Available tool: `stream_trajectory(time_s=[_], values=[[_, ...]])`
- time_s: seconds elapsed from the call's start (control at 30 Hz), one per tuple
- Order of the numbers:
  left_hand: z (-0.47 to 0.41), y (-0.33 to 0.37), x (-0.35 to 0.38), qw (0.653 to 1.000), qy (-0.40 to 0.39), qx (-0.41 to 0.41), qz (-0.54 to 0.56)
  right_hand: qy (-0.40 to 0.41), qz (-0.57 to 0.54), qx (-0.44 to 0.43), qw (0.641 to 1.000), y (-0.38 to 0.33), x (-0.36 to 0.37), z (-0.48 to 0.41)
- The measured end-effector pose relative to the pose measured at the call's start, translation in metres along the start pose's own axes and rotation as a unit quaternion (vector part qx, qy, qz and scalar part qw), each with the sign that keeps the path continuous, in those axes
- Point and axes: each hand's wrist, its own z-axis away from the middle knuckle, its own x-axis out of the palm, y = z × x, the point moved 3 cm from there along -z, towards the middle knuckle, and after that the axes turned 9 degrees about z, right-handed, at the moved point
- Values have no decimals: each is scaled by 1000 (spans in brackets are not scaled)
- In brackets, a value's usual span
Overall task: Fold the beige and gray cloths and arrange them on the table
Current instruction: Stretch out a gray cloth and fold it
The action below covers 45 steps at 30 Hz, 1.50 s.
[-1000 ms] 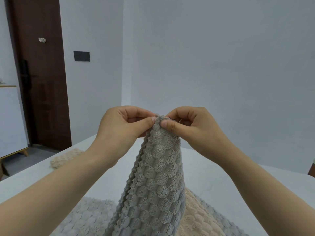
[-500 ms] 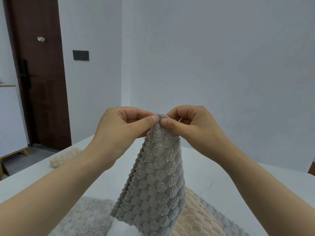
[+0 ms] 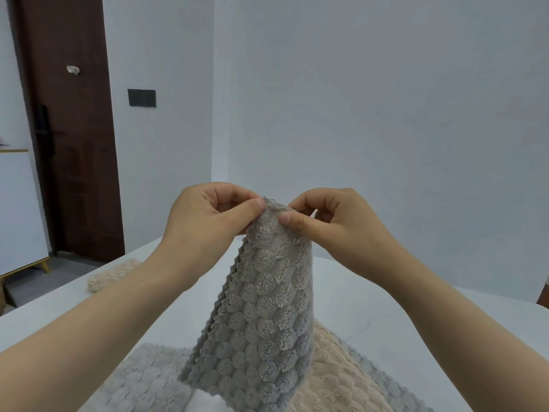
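- White walls and a brown door (image 3: 74, 129) stand behind a white tabletop (image 3: 371, 307).
- Left hand (image 3: 208, 221) has its thumb and fingers pinched shut on the top edge of the gray cloth (image 3: 261, 316).
- Right hand (image 3: 332, 227) pinches the same edge, just beside the left grip. The two grips almost touch.
- From the two grips the gray cloth hangs down in the air, above the tabletop. Its low end is near the cloths under it.
- It looks soft, fluffy and light. It droops and will bend any way, so I think the corners are the best places to hold.
- Under it lies a beige cloth (image 3: 335, 373), flat on the tabletop.
- More gray cloth (image 3: 142, 379) lies flat on the near left.
- Far left, a small beige cloth (image 3: 113, 275) sits at the tabletop edge. It may be folded.
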Motion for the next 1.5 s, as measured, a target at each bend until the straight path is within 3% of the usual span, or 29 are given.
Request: stream_trajectory(time_s=[0.5,0.7,1.1,1.37,1.5], values=[[-16,-2,-24,998,56,28,-1,-37,123,21,992,18,-17,8],[-17,-3,-24,998,55,37,-6,9,153,5,988,21,-24,8],[-17,-8,-26,997,64,51,11,81,77,16,994,17,-29,7],[-12,-3,-19,996,32,80,-12,-6,59,75,995,15,-28,6],[-6,0,-12,992,6,113,-49,-44,59,51,996,8,-17,5]])
